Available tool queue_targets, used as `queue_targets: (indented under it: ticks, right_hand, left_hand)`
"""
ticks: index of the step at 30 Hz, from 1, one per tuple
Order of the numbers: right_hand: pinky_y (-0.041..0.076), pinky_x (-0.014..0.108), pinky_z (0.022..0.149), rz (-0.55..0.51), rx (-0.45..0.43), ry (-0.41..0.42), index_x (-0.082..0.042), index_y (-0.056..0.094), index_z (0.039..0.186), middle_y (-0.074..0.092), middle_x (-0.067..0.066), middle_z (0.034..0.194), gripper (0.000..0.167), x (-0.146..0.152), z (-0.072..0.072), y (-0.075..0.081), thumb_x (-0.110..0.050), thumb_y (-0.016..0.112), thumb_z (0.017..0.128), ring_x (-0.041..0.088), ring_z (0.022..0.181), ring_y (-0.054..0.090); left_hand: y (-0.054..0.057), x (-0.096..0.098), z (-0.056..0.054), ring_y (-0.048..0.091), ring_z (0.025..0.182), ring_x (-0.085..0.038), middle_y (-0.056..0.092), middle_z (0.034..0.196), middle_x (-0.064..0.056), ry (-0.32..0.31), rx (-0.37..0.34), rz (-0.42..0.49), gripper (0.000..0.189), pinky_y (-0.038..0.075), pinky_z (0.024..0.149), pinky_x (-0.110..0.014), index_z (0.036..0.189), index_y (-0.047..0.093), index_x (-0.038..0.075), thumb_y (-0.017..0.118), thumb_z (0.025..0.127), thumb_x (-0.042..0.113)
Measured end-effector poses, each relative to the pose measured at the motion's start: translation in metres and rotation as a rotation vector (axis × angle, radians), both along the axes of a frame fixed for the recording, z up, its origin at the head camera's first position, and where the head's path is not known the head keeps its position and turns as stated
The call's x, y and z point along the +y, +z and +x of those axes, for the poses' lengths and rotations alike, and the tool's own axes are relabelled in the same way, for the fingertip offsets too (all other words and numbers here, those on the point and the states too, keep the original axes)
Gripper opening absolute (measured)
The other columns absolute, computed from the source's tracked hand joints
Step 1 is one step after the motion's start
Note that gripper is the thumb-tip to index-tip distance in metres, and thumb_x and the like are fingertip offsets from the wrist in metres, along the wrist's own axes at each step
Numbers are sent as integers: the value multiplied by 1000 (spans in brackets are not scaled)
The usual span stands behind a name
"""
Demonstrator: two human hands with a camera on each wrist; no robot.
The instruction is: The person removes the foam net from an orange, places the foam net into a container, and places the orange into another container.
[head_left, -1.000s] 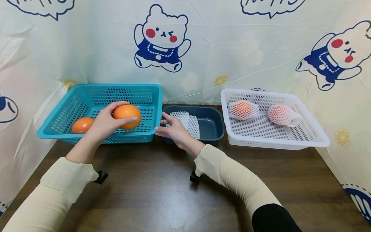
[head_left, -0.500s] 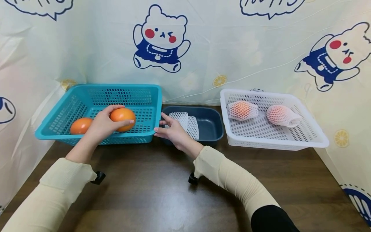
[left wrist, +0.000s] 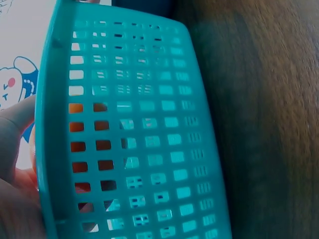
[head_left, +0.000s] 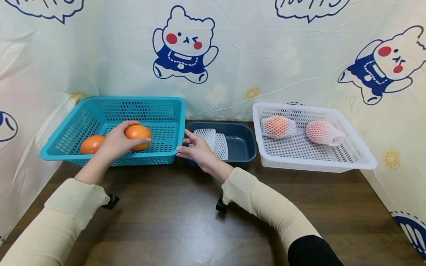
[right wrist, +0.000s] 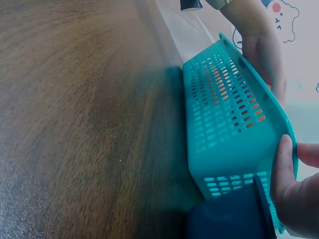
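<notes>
One orange fruit (head_left: 139, 132) gripped by left fingers (head_left: 129, 124).

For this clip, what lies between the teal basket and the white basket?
In the head view: a dark blue tub with white mesh sleeves inside. Over it, the right hand grips the teal basket's rim.

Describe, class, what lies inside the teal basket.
Inside the teal basket: one orange fruit gripped by the left hand, and a second orange fruit. The hand and front wall cover parts of the floor; anything there cannot be seen.
</notes>
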State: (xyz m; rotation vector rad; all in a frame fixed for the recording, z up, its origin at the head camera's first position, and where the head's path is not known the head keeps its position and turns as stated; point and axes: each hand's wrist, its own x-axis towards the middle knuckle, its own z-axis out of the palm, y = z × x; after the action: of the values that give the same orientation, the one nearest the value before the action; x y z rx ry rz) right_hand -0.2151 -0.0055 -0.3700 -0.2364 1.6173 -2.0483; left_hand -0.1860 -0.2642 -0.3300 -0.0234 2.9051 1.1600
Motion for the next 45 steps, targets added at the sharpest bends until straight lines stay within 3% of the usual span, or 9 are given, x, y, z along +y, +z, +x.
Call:
queue_targets:
  ticks: [8, 15, 24, 37, 45]
  right_hand:
    - [54, 36, 95, -2, 3, 12, -12, 24, 164, 52, 15, 129, 75, 1, 0, 1, 7, 59, 100, 18, 100, 66]
    - [54, 35, 94, 9, 3, 12, -13, 25, 164, 52, 14, 130, 74, 0, -1, 2, 5, 59, 100, 19, 102, 66]
    - [54, 35, 94, 12, -1, 5, -13, 25, 164, 52, 15, 130, 75, 1, -2, 3, 6, 60, 100, 20, 101, 67]
    - [54, 36, 94, 7, -4, 5, -13, 25, 163, 53, 15, 128, 74, 1, 0, 2, 6, 60, 100, 21, 102, 67]
    - [54, 35, 94, 5, -6, 10, -13, 25, 164, 53, 14, 128, 75, 1, -1, 1, 6, 60, 100, 21, 103, 67]
  left_hand:
    - [-1, -9, -3, 46, 109, -48, 42, 139, -33, 33, 15, -54, 88, 49, 78, -55, 151, 32, -3, 73, 93, 48]
    - [-2, -18, -7, 48, 104, -46, 45, 133, -33, 11, 13, -103, 83, 50, 74, -53, 146, 36, -6, 75, 92, 43]
    - [0, -25, -9, 35, 116, -52, 33, 137, -40, 13, 5, -182, 77, 46, 76, -61, 145, 40, -7, 73, 94, 39]
    - [-2, -38, -12, 38, 109, -52, 33, 131, -41, -19, -109, -284, 74, 47, 77, -61, 145, 40, -9, 74, 91, 30]
    - [-3, -39, -17, 35, 111, -51, 44, 123, -41, -76, -144, -367, 72, 45, 79, -60, 139, 45, -15, 76, 88, 25]
